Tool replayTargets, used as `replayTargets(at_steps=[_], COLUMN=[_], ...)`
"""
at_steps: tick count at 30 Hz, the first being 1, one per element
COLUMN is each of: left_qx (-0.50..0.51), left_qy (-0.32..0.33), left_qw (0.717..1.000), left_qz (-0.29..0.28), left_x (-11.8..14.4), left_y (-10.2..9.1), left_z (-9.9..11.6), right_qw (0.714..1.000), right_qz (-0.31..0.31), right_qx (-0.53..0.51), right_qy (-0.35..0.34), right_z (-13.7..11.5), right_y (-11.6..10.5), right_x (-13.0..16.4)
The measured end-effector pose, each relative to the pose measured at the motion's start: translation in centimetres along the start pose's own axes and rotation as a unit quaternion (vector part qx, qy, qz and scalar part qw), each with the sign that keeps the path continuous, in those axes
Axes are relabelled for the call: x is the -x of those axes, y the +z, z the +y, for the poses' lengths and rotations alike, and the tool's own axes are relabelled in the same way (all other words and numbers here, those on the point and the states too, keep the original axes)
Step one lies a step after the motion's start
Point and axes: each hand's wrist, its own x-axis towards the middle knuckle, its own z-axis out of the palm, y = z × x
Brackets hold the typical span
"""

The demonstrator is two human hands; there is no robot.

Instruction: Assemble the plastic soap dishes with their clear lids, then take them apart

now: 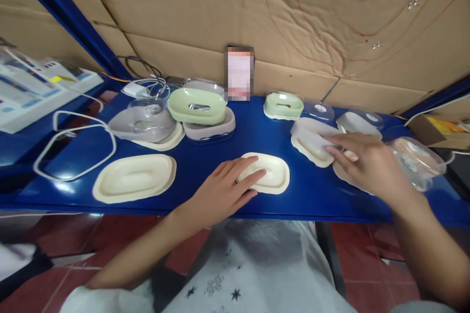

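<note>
A cream oval soap dish base (275, 176) lies near the front edge of the blue table. My left hand (225, 183) rests on its left side, fingers spread and touching its inside. To the right, my right hand (367, 161) pinches the right end of a pale grey soap dish tray (314, 129), slightly blurred. That tray sits tilted over another cream base (312, 151). Part of a further cream base (348, 178) shows under my right hand. At the left lies one more cream base (134, 178).
A light green slotted tray (198, 105) tops a stack at the back left, beside grey trays under clear lids (147, 115). Another green dish (282, 106) stands behind. Clear lids (416, 156) lie far right. A phone (239, 73) leans on the cardboard; a white cable (73, 176) loops left.
</note>
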Motion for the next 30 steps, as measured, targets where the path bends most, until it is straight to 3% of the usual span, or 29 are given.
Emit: replayTargets(at_steps=[4, 8, 15, 23, 27, 30], left_qx=[0.023, 0.035, 0.014, 0.008, -0.011, -0.019], left_qy=[-0.029, -0.024, -0.049, -0.061, -0.065, -0.073], left_qw=[0.999, 0.999, 0.998, 0.998, 0.997, 0.997], left_qz=[0.015, 0.030, 0.044, 0.033, 0.030, 0.034], left_x=[0.1, 0.1, 0.1, 0.2, 0.3, 0.2], left_y=[0.3, 0.5, 0.3, 0.6, 0.7, 0.7], left_z=[-0.1, -0.3, -0.4, -0.7, -0.9, -0.9], right_qw=[0.991, 0.980, 0.974, 0.976, 0.970, 0.979], right_qz=[0.046, 0.053, 0.045, 0.016, -0.020, -0.020], right_qx=[-0.112, -0.168, -0.160, -0.143, -0.138, -0.135], right_qy=[-0.057, -0.095, -0.155, -0.166, -0.199, -0.151], right_z=[-5.7, -8.2, -8.9, -9.1, -8.6, -7.1], right_y=[2.2, 4.8, 6.0, 6.8, 6.1, 5.7], right_x=[2.9, 3.5, 3.1, 2.4, 0.7, -2.3])
